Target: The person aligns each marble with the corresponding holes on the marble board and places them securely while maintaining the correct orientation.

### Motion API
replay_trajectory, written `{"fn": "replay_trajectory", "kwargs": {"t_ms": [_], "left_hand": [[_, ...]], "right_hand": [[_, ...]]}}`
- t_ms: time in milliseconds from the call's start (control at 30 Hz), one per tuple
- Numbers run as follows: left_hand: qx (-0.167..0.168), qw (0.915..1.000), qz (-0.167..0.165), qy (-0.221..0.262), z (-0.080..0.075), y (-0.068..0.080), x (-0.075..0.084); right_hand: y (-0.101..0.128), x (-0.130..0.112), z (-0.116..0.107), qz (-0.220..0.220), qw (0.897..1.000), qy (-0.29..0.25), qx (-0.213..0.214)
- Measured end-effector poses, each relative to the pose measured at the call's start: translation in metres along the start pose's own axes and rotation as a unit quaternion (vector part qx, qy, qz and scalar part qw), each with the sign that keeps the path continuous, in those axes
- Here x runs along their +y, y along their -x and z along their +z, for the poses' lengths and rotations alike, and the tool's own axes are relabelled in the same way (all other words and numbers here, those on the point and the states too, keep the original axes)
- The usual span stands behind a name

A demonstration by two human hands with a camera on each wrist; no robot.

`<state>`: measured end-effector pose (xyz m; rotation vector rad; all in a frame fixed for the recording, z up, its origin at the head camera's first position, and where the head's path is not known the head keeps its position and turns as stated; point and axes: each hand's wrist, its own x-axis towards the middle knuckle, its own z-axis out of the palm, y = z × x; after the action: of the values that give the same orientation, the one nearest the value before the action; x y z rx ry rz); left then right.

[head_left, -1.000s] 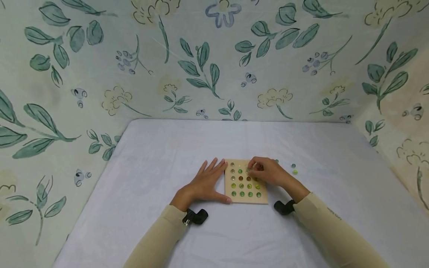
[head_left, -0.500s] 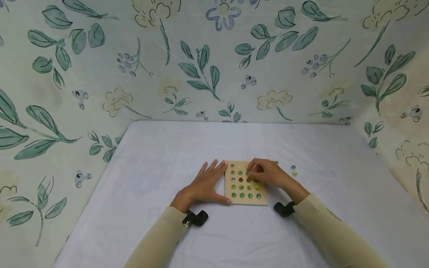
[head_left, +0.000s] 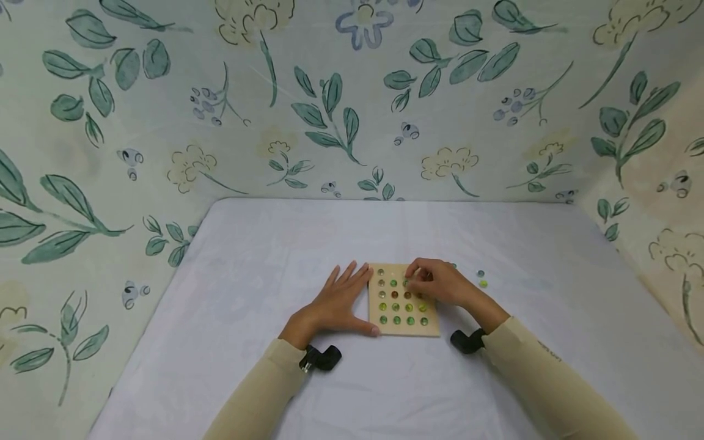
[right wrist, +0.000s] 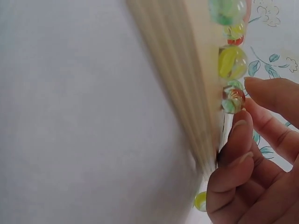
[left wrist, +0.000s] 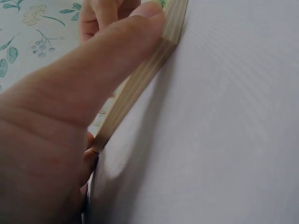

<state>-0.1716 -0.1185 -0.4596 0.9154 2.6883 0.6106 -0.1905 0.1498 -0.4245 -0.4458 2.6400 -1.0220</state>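
Note:
A square wooden board (head_left: 404, 330) with rows of round holes lies on the table, several of them filled with green, yellow and brownish glass marbles. My left hand (head_left: 342, 300) is spread along the board's left side, with fingertips at the upper left corner and the thumb on the lower left corner. Over the upper right part of the board, my right hand (head_left: 440, 282) pinches a green marble (head_left: 406, 283) with thumb and index finger. That hand hides the board's upper right holes. In the right wrist view, a yellow marble (right wrist: 232, 62) sits proud of the board, close to the fingertips.
Beyond the right hand lie a blue-green marble (head_left: 481, 273) and a yellow-green marble (head_left: 483, 283), loose on the white tablecloth (head_left: 308, 232). Another green marble (head_left: 453, 266) shows just behind the knuckles. Floral cloth (head_left: 330, 79) hangs behind the table and along its sides.

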Motion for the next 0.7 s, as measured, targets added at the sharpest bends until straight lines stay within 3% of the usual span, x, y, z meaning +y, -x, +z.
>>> {"fn": "replay_trajectory", "kwargs": {"t_ms": [300, 700], "left_hand": [[0.0, 1.0, -0.002, -0.001, -0.001, 0.001, 0.002], [0.001, 0.9998, 0.013, -0.015, 0.001, 0.0, -0.002]], "right_hand": [[0.003, 0.004, -0.007, 0.016, 1.0, -0.004, 0.009], [0.012, 0.014, -0.025, 0.023, 0.998, 0.036, 0.04]]}}
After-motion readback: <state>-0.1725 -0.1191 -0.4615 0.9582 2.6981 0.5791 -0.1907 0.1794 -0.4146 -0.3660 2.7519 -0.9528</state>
